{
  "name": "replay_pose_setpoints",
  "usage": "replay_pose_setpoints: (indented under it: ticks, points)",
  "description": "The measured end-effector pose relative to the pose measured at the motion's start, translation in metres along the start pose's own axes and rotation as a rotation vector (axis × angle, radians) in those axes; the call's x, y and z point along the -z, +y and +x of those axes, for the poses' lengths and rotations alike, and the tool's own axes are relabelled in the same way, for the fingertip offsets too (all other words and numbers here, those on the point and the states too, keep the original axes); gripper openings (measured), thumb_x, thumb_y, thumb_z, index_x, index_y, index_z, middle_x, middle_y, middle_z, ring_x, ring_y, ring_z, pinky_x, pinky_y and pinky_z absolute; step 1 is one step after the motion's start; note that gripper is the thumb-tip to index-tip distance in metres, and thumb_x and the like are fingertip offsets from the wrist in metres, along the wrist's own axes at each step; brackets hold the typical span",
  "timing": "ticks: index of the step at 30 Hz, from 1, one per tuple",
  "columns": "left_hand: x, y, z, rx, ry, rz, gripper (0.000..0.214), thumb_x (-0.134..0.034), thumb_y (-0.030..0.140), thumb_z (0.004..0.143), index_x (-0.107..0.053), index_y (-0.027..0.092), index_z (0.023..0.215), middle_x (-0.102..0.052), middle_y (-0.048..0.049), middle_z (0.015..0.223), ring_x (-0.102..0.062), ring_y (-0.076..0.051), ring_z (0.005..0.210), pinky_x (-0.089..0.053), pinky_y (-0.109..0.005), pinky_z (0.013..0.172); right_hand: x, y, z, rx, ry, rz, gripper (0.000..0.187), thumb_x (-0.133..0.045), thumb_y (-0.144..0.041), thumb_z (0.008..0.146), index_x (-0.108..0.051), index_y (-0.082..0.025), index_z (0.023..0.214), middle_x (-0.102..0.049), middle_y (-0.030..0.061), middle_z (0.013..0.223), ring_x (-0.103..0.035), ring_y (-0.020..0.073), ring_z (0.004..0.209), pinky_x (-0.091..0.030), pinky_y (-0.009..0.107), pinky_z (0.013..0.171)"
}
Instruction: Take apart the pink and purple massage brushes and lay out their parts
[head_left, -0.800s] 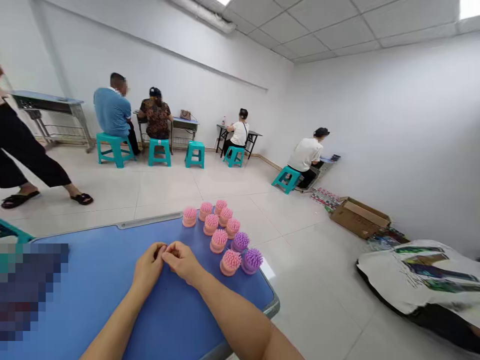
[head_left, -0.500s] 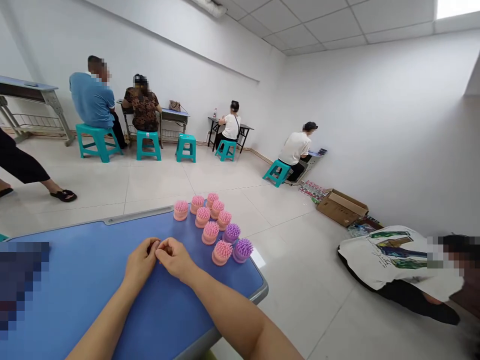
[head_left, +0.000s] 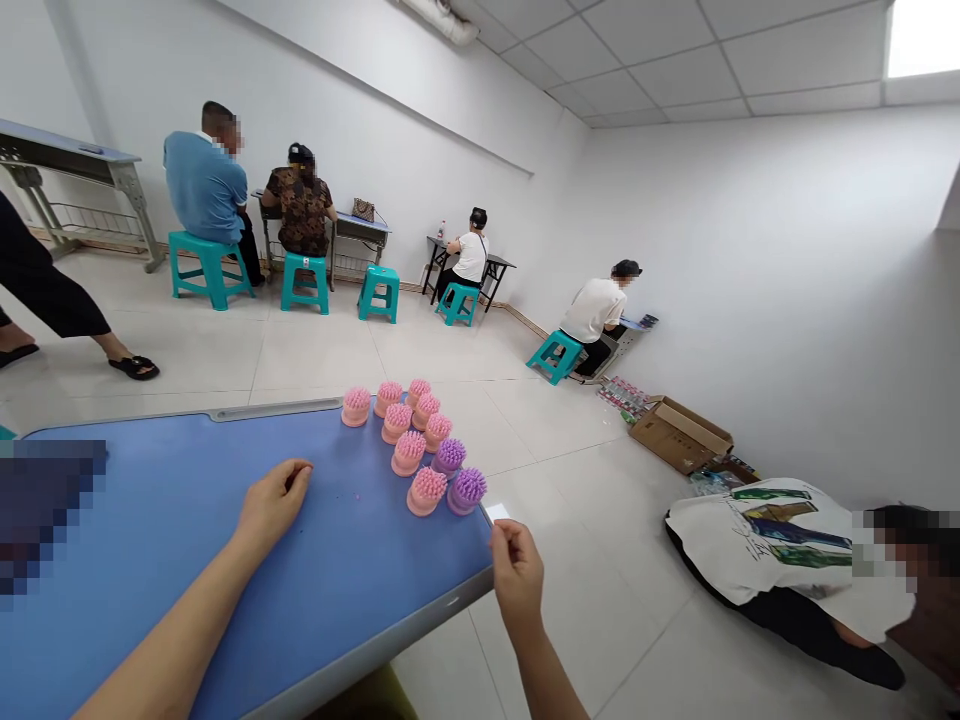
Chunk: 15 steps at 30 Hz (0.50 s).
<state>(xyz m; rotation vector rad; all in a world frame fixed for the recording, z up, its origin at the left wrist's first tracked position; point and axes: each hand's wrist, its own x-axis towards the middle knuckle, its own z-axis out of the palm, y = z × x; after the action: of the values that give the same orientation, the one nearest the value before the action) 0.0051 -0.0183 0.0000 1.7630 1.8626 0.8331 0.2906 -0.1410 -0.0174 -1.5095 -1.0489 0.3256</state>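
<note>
Right hand (head_left: 519, 568) has parted from the left hand (head_left: 274, 505) since the earlier frame, swinging out to the right of the front purple brush (head_left: 469, 489), past the table's (head_left: 187, 520) edge. Left hand is well to the left of that brush, over the table. Both have fingers curled, thumb near forefinger; cannot tell whether either pinches anything small. Brushes all upright: second purple brush (head_left: 451, 457) just behind the front purple brush, nearest pink brush (head_left: 426, 490) just left of it, other pink brushes (head_left: 409, 453) behind and to its left. Risks, my judgement: a low return by the right hand could clip the front purple brush, near the edge, and topple neighbours; anything small in those fingers could drop to the floor if the pinch slackens.
</note>
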Motion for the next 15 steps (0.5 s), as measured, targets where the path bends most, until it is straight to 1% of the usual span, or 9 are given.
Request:
replay_pose_setpoints:
  ticks: [1, 3, 5, 8, 12, 15]
  points:
    - [0.0, 0.001, -0.001, 0.0, -0.003, 0.003, 0.033, -0.035, 0.039, 0.075, -0.061, 0.021, 0.086, -0.068, -0.0007, 0.078, -0.062, -0.02, 0.073, -0.047, -0.026, 0.065, 0.003, 0.004, 0.001, -0.026, 0.001, 0.006, 0.02, -0.051, -0.036, 0.079, -0.057, -0.017, 0.076, -0.051, -0.0018, 0.058, -0.048, 0.0116, 0.052, -0.043, 0.022, 0.049]
    - [0.0, 0.002, -0.003, -0.003, -0.011, 0.007, 0.033, -0.035, 0.039, 0.076, -0.061, 0.021, 0.085, -0.067, -0.0006, 0.077, -0.062, -0.019, 0.073, -0.046, -0.026, 0.066, 0.003, 0.01, -0.001, -0.042, -0.039, 0.013, 0.022, -0.052, -0.038, 0.078, -0.057, -0.017, 0.075, -0.052, -0.0016, 0.058, -0.049, 0.0118, 0.052, -0.044, 0.022, 0.049]
    - [-0.001, 0.002, -0.003, -0.007, -0.018, 0.008, 0.032, -0.035, 0.038, 0.076, -0.061, 0.021, 0.086, -0.067, -0.0007, 0.078, -0.062, -0.019, 0.073, -0.046, -0.027, 0.066, -0.005, 0.011, -0.007, -0.019, -0.105, 0.005, 0.022, -0.053, -0.038, 0.077, -0.059, -0.017, 0.076, -0.055, -0.0002, 0.06, -0.051, 0.0127, 0.054, -0.045, 0.023, 0.051]
    - [-0.003, 0.0, -0.002, -0.009, -0.028, 0.004, 0.03, -0.037, 0.036, 0.076, -0.061, 0.021, 0.087, -0.068, -0.0007, 0.08, -0.062, -0.019, 0.074, -0.046, -0.026, 0.066, -0.025, 0.006, -0.015, 0.045, -0.183, -0.011, 0.02, -0.053, -0.035, 0.077, -0.062, -0.017, 0.079, -0.061, 0.0023, 0.066, -0.056, 0.0141, 0.058, -0.047, 0.024, 0.055]
    - [-0.005, -0.005, -0.003, -0.015, -0.031, -0.012, 0.028, -0.038, 0.035, 0.077, -0.061, 0.022, 0.087, -0.067, -0.0005, 0.082, -0.062, -0.019, 0.077, -0.046, -0.026, 0.068, -0.049, -0.005, -0.022, 0.074, -0.181, -0.016, 0.019, -0.052, -0.033, 0.079, -0.062, -0.017, 0.08, -0.061, 0.0024, 0.067, -0.055, 0.0132, 0.057, -0.047, 0.023, 0.054]
    - [-0.009, -0.008, 0.001, -0.004, -0.016, -0.025, 0.027, -0.038, 0.033, 0.079, -0.061, 0.022, 0.088, -0.067, -0.0016, 0.086, -0.061, -0.02, 0.08, -0.046, -0.028, 0.07, -0.055, -0.008, -0.024, 0.07, -0.17, -0.016, 0.021, -0.051, -0.035, 0.08, -0.06, -0.017, 0.077, -0.059, 0.0014, 0.064, -0.053, 0.0126, 0.055, -0.046, 0.022, 0.053]
